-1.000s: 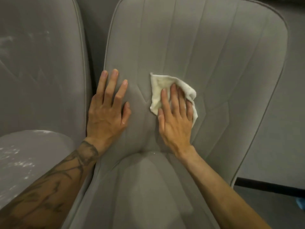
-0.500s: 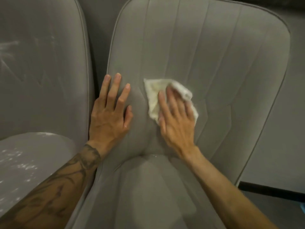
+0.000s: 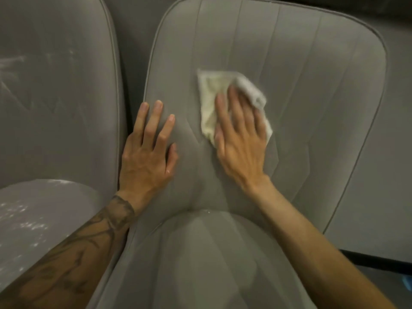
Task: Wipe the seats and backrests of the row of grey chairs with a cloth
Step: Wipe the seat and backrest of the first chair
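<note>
**Partway through one backrest, with the seat and more chairs to go**

Watching from the head camera, I see the right hand (image 3: 242, 143) laid flat on the cloth (image 3: 209, 94), fingers straight, pressing it against the middle of the backrest (image 3: 312, 70) of the chair directly ahead. The left hand (image 3: 147, 157) rests open and flat on the same backrest near its left edge. It holds nothing, and I take it to be bracing the chair.

I judge the backrest about half covered, with its top band and right wing left to do. The seat (image 3: 200, 259) below looks untouched, apart from a few bright droplets in the crease where it meets the backrest. The neighbouring chair (image 3: 55, 97) on the left carries pale streaks and flecks on its back and seat. I cannot tell whether that is drying moisture or dust, so I cannot say whether it has been wiped.

The upholstery reads as soft, short-napped grey fabric, stitched into long channels that fan upward, with a piped rim and rounded corners. The seat cushion is gently domed. The cloth is off-white with a yellowish tinge, limp, crumpled and loosely folded. Its right corner is blurred.
</note>
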Demonstrator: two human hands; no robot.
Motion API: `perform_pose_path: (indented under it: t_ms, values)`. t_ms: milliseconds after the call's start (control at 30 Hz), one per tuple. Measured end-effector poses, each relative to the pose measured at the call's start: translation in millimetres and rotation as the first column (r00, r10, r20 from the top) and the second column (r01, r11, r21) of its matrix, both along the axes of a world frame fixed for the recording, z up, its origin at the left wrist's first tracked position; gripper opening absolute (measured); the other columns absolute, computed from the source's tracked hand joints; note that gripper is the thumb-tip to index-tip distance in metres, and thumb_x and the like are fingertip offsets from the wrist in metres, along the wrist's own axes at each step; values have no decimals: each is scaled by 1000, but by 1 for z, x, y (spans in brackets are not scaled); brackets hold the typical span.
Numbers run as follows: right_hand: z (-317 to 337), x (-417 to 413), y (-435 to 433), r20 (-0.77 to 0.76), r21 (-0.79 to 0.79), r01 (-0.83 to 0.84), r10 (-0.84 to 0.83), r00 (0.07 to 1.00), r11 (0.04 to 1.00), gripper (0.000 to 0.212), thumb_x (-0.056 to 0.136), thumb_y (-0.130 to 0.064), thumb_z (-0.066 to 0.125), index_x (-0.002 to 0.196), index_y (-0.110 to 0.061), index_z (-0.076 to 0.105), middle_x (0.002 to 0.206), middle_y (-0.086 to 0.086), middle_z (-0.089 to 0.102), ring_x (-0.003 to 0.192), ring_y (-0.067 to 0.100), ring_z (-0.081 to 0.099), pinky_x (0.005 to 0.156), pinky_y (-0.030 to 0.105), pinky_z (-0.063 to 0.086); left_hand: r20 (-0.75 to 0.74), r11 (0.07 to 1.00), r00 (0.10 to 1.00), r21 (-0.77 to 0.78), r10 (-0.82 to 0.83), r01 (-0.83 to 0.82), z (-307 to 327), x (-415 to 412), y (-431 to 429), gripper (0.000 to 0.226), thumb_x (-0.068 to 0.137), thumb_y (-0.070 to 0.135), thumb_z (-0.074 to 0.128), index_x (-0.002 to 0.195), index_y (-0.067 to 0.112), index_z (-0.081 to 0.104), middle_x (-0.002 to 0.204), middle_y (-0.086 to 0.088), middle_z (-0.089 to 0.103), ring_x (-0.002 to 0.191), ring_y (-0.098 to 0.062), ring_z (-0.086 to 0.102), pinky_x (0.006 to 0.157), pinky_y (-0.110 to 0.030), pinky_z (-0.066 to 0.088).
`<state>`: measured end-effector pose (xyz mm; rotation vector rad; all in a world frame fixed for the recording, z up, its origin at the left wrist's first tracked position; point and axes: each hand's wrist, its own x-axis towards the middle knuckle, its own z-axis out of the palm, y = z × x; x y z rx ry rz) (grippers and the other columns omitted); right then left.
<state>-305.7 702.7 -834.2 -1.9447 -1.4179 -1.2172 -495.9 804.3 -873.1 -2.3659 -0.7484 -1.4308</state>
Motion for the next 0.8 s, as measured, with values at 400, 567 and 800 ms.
perform_pose_path:
  t_ms: [400,567,800]
  values:
    - [-40,-27,-9,-74,-140,-101,91,993,985,66,107,-34,43,164,-25,11,173,5,15,160,14,10,129,35,8,-9,1000,1000,-1,6,-6,-2,0,2,53,106,23,46,158,11,37,172,-15,26,163,-34,15,126,-39,28]
    - [50,24,29,-98,270,98,-74,992,958,60,108,-37,29,165,-21,20,171,7,19,160,17,13,128,39,3,-8,1000,1000,-14,-5,4,-2,0,2,55,105,22,48,158,13,37,172,-14,26,163,-33,15,121,-43,35]
    - [-135,-27,-37,-125,-194,-75,51,991,978,68,106,-36,38,165,-23,8,174,0,-6,160,15,9,126,39,19,-9,1000,1000,-4,4,-4,-2,1,3,55,106,23,48,158,12,37,171,-16,27,162,-35,17,120,-45,37]
